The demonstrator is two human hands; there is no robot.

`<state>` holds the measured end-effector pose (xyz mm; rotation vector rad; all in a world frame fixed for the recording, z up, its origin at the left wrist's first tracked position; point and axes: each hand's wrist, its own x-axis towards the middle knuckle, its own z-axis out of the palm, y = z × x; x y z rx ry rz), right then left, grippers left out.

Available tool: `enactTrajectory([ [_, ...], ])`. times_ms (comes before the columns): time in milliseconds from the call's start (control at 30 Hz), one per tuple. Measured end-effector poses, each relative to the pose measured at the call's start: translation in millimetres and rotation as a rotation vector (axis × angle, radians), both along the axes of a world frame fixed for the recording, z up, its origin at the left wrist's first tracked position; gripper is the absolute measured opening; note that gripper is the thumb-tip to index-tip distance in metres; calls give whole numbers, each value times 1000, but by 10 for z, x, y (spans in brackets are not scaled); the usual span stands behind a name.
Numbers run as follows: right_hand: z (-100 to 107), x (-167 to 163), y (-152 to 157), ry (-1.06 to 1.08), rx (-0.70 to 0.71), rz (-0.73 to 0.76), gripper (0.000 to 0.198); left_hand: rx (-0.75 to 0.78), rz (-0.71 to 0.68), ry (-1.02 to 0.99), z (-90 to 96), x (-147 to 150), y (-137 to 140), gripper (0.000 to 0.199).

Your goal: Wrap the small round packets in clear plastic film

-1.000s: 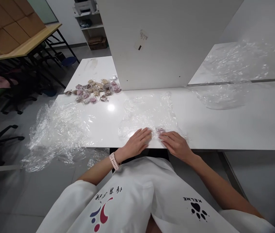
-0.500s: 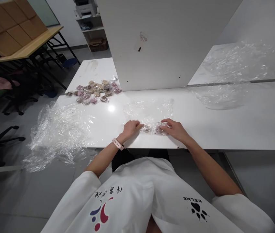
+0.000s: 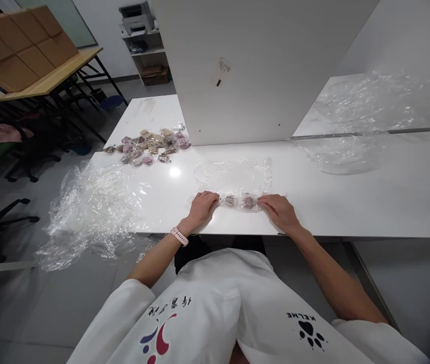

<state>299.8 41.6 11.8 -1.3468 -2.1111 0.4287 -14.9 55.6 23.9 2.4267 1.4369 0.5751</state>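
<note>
A sheet or bag of clear plastic film [image 3: 233, 173] lies flat on the white table in front of me. Along its near edge sit a brownish wrapped packet [image 3: 230, 200] and a pinkish wrapped packet [image 3: 248, 202], side by side under or within the film. My left hand [image 3: 203, 208] pinches the film just left of the brownish packet. On the other side, my right hand [image 3: 280, 210] has its fingers closed on the film at the right of the pinkish packet. The layers of film between my fingers are hard to make out.
Several wrapped packets [image 3: 148, 146] are heaped at the back left of the table. Crumpled clear film [image 3: 93, 207] hangs over the left edge. More film [image 3: 351, 154] lies at the back right. A white upright panel [image 3: 252, 101] stands behind the work area.
My right hand has moved from on top of the pinkish packet to its right side. My left hand has shifted slightly left. Both packets now show more fully between the hands.
</note>
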Motion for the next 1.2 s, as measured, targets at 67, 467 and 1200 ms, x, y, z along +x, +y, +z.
enactTrajectory([
  [67, 82, -24, 24, -15, -82, -68, 37, -59, 65, -3, 73, 11, 70, 20],
  [467, 235, -110, 339, 39, -375, 14, 41, -358, 214, -34, 376, 29, 434, 14],
  [1200, 64, -360, 630, -9, -204, -101, 40, -61, 170, 201, 161, 106, 640, 29],
])
